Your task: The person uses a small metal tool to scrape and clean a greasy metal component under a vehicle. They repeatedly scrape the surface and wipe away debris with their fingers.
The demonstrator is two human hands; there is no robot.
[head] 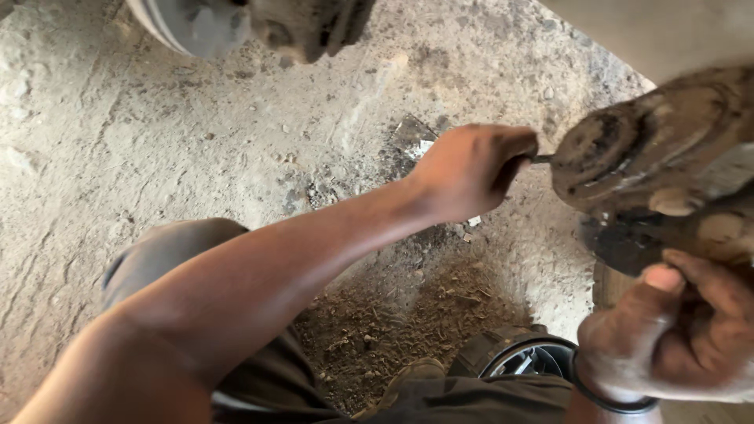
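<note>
My left hand [471, 169] is closed around the handle of a thin metal tool [541, 159], whose shaft pokes out toward a dirty, rusty vehicle part [644, 149] at the right. The tool's tip meets the round face of that part. My right hand [683, 330], with a dark band on the wrist, grips the greasy underside of the same assembly [667, 235] at lower right. Both hands are smeared with grime.
Dusty concrete ground [157, 141] lies below, with a patch of dark oily dirt [393, 322]. Another grey metal part [236, 23] hangs at the top edge. My knee in grey trousers [173, 243] is at lower left, and a shiny round object [534, 357] sits near my right wrist.
</note>
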